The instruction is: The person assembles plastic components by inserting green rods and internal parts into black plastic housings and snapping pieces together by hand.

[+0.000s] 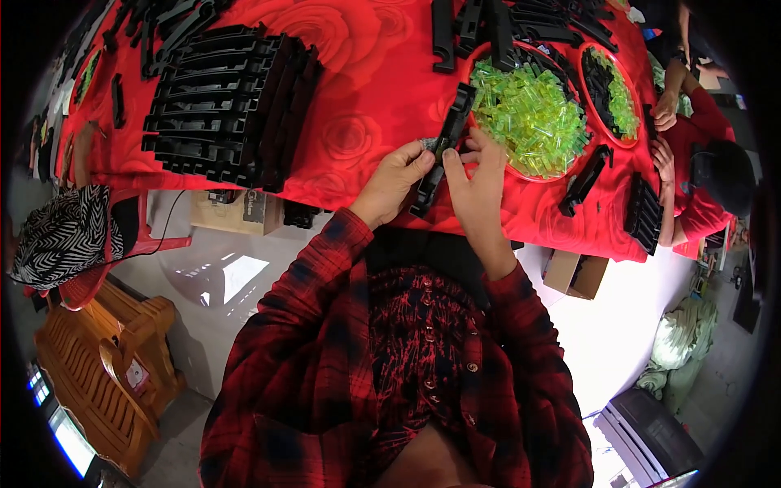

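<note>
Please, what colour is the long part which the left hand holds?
The long part is black; it shows best in the head view.

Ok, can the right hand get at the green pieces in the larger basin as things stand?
Probably yes: the right hand is beside the heap's near-left edge, and the green pieces lie uncovered there. The black strip in the left hand sits left of the heap.

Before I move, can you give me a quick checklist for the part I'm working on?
1. Left hand holding the black part: ok.
2. Right hand gripping it too: cannot tell; the fingers hide the contact.
3. Green pieces close by: ok, heaped beside the right hand.
4. Stack of black parts out of the way: ok, off to the left.
5. Co-worker's hands clear: ok, at far right.
</note>
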A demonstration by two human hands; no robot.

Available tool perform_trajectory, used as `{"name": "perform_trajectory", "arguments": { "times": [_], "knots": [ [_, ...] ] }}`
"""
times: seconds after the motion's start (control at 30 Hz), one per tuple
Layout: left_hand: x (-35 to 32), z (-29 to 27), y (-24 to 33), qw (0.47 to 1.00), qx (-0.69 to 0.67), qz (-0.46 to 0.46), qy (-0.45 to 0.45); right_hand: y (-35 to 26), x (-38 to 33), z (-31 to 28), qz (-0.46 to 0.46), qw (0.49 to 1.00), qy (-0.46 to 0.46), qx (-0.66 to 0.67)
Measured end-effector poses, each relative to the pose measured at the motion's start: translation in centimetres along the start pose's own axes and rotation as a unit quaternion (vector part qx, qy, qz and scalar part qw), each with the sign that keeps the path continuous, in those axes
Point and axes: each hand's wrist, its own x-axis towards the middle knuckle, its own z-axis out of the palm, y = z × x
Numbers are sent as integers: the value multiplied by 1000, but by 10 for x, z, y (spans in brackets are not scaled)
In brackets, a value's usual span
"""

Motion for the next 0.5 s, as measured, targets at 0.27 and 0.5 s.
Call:
{"name": "perform_trajectory", "arguments": {
  "times": [0.27,0.5],
  "knots": [
    [1,0,-4,999,-40,29,-6,1,-3,9,14,998,-28,-59],
    [-1,-1,-3,999,-35,20,-11,0,-1,19,161,985,-24,64]
  ]
}}
